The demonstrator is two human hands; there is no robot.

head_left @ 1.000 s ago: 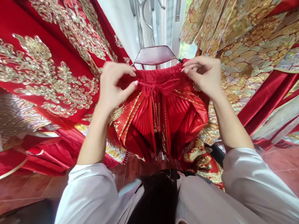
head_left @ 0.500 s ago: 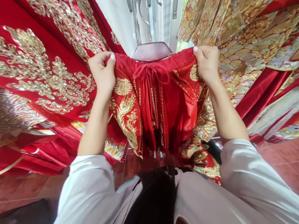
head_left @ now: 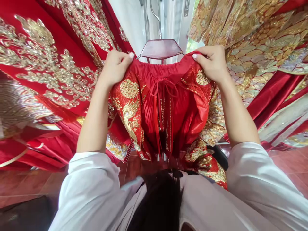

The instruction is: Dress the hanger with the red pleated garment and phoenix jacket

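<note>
My left hand (head_left: 117, 68) is closed on one upper corner of a red skirt (head_left: 157, 110) with a gathered waistband, a tied bow and gold embroidery. At the other end of the waistband, my right hand (head_left: 211, 62) pinches the opposite corner, thumb on top. Between the hands the waistband sags a little. Just behind it is a clothes hanger (head_left: 158, 48) with a pale flat middle panel and a metal hook. Thin hanger arms run from the panel toward both hands; their ends are hidden by cloth and fingers.
A red gown (head_left: 60, 51) with gold beading hangs close on the left. On the right hangs a gold scale-patterned garment (head_left: 240, 61), with more red cloth beyond. Reddish floor tiles (head_left: 144, 168) show below. A dark object (head_left: 31, 211) lies at lower left.
My hands have come closer together, the left shifting inward. The waistband is slacker, and more of the hanger's thin arms shows above it. Both hands keep hold of the skirt.
</note>
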